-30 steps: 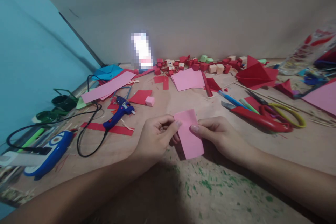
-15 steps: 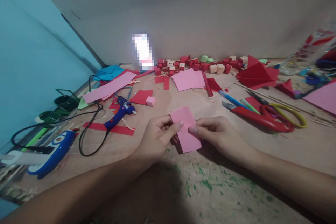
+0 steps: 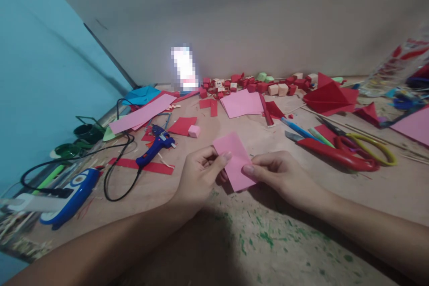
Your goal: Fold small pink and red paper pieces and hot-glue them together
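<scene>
A small rectangle of pink paper (image 3: 237,161) is held tilted just over the table, between my two hands. My left hand (image 3: 200,172) pinches its left edge, thumb on top and fingers behind. On the opposite edge, the thumb of my right hand (image 3: 276,172) presses the paper against fingers partly hidden beneath. Beyond the paper sits a small pink cube (image 3: 194,131) beside a red paper piece (image 3: 182,126). Farther back lies a stack of pink paper sheets (image 3: 243,103).
At left are a blue glue gun (image 3: 154,148) with its black cord and a blue-and-white tool (image 3: 72,199). A red-handled cutter (image 3: 335,154) and yellow-and-red scissors (image 3: 372,147) lie at right. Small red cubes (image 3: 261,87) line the wall near a lit, blurred screen (image 3: 185,68).
The pink paper has tilted further, its upper end shifting left and slightly up. Both hands keep their pinch on it. The whole view has shifted slightly.
</scene>
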A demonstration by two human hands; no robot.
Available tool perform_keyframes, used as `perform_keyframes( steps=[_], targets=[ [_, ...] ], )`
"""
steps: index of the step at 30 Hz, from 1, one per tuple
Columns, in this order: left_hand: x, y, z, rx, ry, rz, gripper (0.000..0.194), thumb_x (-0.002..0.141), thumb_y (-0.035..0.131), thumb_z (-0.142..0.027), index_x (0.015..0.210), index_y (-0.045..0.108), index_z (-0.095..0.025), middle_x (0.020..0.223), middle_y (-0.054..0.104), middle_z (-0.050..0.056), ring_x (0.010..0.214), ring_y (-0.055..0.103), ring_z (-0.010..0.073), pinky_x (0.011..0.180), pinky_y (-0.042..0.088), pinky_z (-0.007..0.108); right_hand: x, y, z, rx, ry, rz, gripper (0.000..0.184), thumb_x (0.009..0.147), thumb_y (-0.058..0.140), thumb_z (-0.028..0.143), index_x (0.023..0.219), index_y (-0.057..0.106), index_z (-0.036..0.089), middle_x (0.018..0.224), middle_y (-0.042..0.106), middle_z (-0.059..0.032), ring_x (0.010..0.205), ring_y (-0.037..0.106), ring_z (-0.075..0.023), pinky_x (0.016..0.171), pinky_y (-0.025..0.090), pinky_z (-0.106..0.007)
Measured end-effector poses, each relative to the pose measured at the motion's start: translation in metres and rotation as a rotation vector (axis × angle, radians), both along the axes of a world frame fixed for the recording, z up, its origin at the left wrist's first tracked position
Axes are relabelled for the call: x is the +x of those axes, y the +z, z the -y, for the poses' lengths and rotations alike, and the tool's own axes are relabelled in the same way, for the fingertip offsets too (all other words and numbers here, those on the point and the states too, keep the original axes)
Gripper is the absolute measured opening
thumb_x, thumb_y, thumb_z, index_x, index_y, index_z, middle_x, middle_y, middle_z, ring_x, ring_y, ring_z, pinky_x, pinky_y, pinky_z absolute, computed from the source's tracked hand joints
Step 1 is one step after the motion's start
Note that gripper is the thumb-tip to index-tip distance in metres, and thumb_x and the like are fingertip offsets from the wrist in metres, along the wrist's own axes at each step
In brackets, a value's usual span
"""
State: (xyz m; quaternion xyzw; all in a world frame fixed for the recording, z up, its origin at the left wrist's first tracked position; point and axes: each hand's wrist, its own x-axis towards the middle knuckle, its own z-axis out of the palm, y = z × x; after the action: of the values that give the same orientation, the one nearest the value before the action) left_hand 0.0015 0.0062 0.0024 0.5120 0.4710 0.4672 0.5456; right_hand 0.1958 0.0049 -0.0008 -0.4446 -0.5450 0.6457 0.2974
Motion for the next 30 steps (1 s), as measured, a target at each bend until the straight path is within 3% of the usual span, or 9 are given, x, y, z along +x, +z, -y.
perform_keyframes(
  steps=[6,17,22,26,30],
  targets=[
    [-0.0007,-0.0019,-0.0007,-0.009,0.020,0.006,0.032,0.083,0.075,-0.041,0.072,0.066,-0.012,0.055,0.062,0.000,0.047,0.056,0.0108,0.048,0.045,0.022,-0.0003,0.0025,-0.0011,-0.021,0.050,-0.049,0.037,0.089,0.070,0.047,0.076,0.078,0.014,0.076,0.076,-0.0090,0.067,0.063,-0.0163,0.063,0.042,-0.027],
    [-0.0020,-0.0050,-0.0024,-0.005,0.035,0.020,0.030,0.085,0.073,-0.038,0.072,0.065,-0.013,0.055,0.061,0.000,0.048,0.056,0.0112,0.048,0.044,0.022,-0.0024,0.0028,0.0001,-0.057,0.036,-0.110,0.037,0.086,0.072,0.049,0.076,0.080,0.014,0.074,0.076,-0.0090,0.067,0.064,-0.0168,0.066,0.046,-0.029],
    [-0.0026,-0.0059,-0.0037,0.000,0.066,0.029,0.029,0.085,0.074,-0.037,0.072,0.065,-0.012,0.056,0.061,0.000,0.048,0.055,0.0109,0.048,0.044,0.023,-0.0015,0.0036,-0.0017,-0.075,0.036,-0.137,0.032,0.085,0.075,0.046,0.090,0.081,0.015,0.074,0.074,-0.0067,0.070,0.064,-0.0175,0.067,0.046,-0.030],
    [-0.0024,-0.0052,-0.0039,0.003,0.064,0.029,0.030,0.084,0.074,-0.038,0.071,0.064,-0.013,0.055,0.061,0.000,0.047,0.055,0.0110,0.047,0.044,0.022,-0.0027,0.0052,-0.0021,-0.066,0.064,-0.144,0.031,0.085,0.075,0.045,0.089,0.081,0.014,0.075,0.074,-0.0071,0.073,0.066,-0.0178,0.069,0.047,-0.029],
    [-0.0024,-0.0041,-0.0041,-0.005,0.020,0.021,0.028,0.084,0.074,-0.039,0.076,0.066,-0.013,0.056,0.061,0.000,0.047,0.056,0.0120,0.047,0.045,0.023,-0.0053,0.0031,0.0014,-0.100,-0.021,-0.203,0.029,0.084,0.076,0.044,0.086,0.078,0.015,0.074,0.071,-0.0054,0.071,0.064,-0.0174,0.067,0.047,-0.029]
  ],
)
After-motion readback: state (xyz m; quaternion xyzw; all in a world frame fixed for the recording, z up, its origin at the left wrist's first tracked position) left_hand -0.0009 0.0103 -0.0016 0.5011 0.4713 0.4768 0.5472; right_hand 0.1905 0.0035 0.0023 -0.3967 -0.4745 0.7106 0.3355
